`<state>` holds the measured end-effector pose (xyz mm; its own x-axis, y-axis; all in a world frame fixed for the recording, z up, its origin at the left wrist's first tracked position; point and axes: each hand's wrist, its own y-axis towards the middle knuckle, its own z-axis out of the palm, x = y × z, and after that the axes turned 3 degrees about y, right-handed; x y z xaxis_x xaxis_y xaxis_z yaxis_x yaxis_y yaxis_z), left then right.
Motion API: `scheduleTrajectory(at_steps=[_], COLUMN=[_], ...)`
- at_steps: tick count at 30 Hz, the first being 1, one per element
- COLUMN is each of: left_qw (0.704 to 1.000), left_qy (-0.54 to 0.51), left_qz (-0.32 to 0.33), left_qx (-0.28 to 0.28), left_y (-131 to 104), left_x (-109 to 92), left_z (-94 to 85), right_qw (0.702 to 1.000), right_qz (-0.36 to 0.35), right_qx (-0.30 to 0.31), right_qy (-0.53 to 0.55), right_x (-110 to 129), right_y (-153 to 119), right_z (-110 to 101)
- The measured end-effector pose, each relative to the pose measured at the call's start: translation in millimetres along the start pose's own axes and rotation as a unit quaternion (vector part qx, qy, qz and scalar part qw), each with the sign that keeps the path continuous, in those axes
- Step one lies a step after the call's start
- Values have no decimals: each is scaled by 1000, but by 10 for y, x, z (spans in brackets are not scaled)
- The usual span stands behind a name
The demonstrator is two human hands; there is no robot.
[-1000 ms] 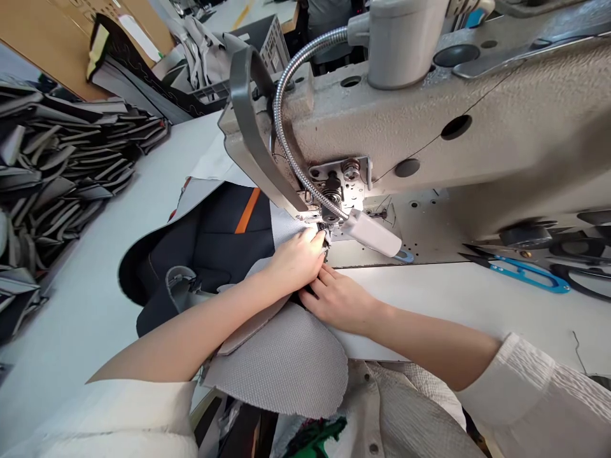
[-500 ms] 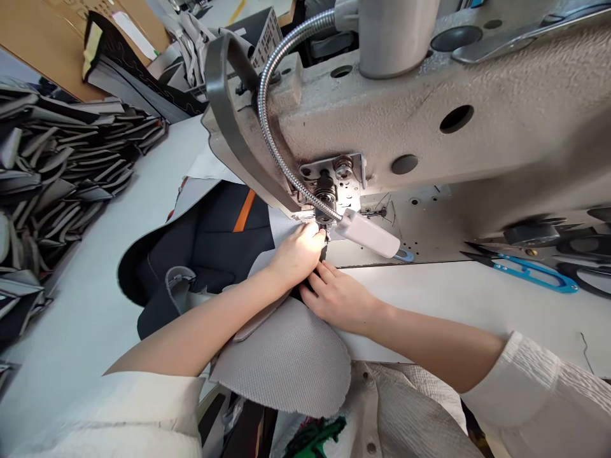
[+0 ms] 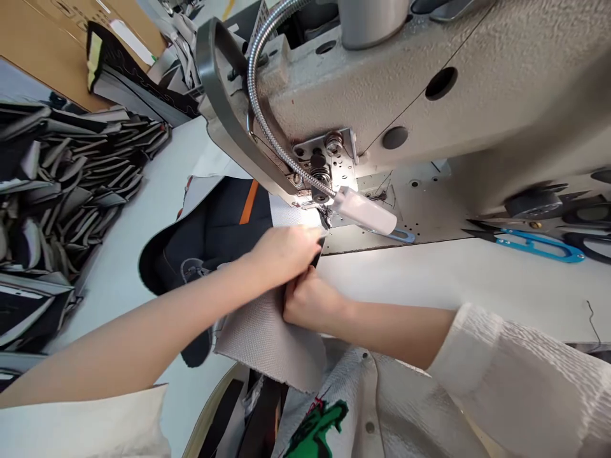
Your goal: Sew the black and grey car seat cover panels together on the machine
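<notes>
Grey fabric (image 3: 272,340) is gripped by the right hand (image 3: 312,300); left hand (image 3: 289,251) blurred, grip unclear; cardboard box (image 3: 41,48), contents hidden.

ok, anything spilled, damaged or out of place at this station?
No spill or damage visible on the dark workpiece or white table. Slightly off: a thin dark strand lies loose toward the table's right, and the pile of fabric pieces at left is uneven, edges jutting at different angles.

Blue snips (image 3: 513,240) beside black-handled scissors (image 3: 589,236), brown cardboard box (image 3: 42,38)
</notes>
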<state>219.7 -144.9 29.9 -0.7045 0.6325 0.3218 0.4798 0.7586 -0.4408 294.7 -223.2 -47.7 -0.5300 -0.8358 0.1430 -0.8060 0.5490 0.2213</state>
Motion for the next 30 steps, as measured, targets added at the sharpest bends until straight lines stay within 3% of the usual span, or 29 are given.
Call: scheduleTrajectory(at_steps=[3,9,15,21,25,30], left_qw=[999,1000,999,998,997,996], left_qy=[36,20,-25,-46,-62,-80], left_qz=[17,19,11,-20,-33,-4], left_qx=[25,2,28,36,17,-45], left_y=[-21,-71,-30,82,159,239], left_x=[-155,-181,-215,-228,-186,-155], left_z=[110,301,274,156,155,227], right_qw=[999,993,991,992,993,994], right_qz=[-31,-6,9,34,52,54], right_qx=[-11,-111,-126,-119,-109,-91], right_qy=[27,-40,-39,-23,-4,21], right_x=[-120,-194,-137,-260,-369,-477], right_y=[-180,-535,-532,-569,-564,-520], right_z=[-32,102,161,113,127,143])
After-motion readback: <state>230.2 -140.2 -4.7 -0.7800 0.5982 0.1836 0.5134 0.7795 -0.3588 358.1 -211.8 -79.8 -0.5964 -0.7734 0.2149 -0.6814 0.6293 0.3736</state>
